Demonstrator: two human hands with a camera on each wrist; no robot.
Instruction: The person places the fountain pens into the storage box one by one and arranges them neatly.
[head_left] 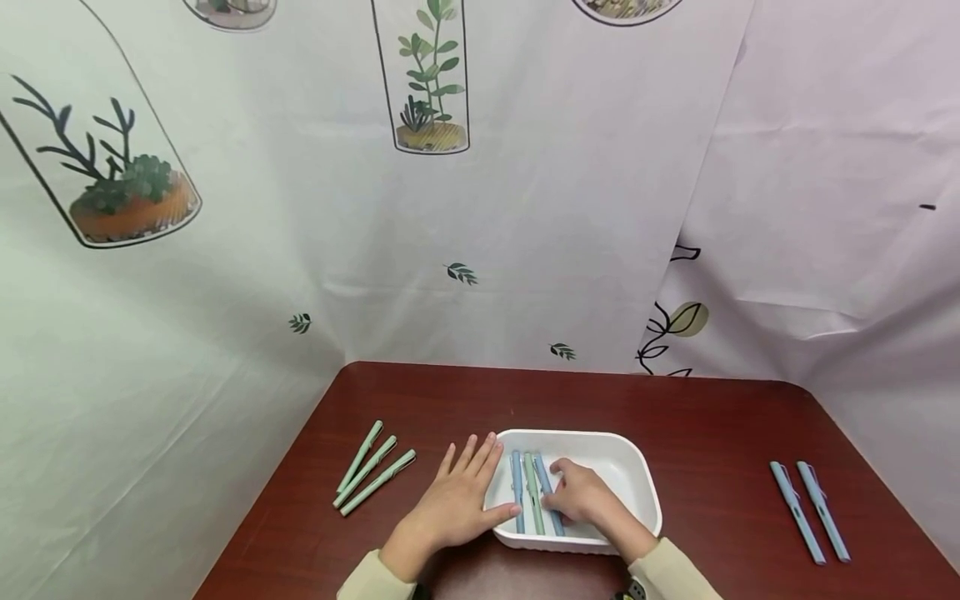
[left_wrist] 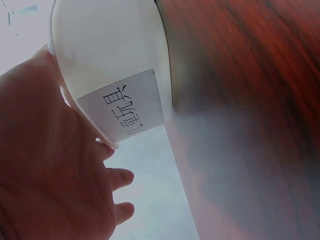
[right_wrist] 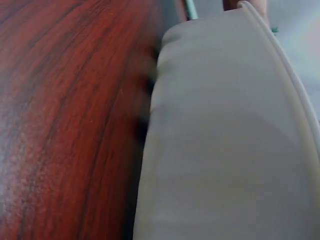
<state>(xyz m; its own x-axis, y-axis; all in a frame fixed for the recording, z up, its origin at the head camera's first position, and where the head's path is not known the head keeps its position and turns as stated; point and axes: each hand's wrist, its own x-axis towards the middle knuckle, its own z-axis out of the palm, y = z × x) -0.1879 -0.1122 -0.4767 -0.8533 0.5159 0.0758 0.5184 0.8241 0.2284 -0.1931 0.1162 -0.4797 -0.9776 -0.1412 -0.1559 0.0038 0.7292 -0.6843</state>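
Note:
A white tray [head_left: 622, 454] stands near the table's front, with two blue pens [head_left: 517, 492] and one green pen [head_left: 532, 492] lying in it. My left hand [head_left: 457, 500] rests on the tray's left rim, fingers straight and spread, thumb over the near left corner. In the left wrist view, the hand [left_wrist: 55, 150] is against the tray's outer wall [left_wrist: 110, 45]. My right hand [head_left: 581, 496] reaches into the tray and holds the right blue pen [head_left: 556, 521], thumb and fingers on either side. The tray wall [right_wrist: 225, 125] hides most of that hand in the right wrist view.
Several more pens lie on the dark red table [head_left: 675, 408]: three green pens [head_left: 375, 475] fan out at the left, and two blue pens [head_left: 813, 508] lie side by side at the right. A printed label [left_wrist: 122, 107] is on the tray's side. A patterned white curtain [head_left: 525, 208] hangs behind.

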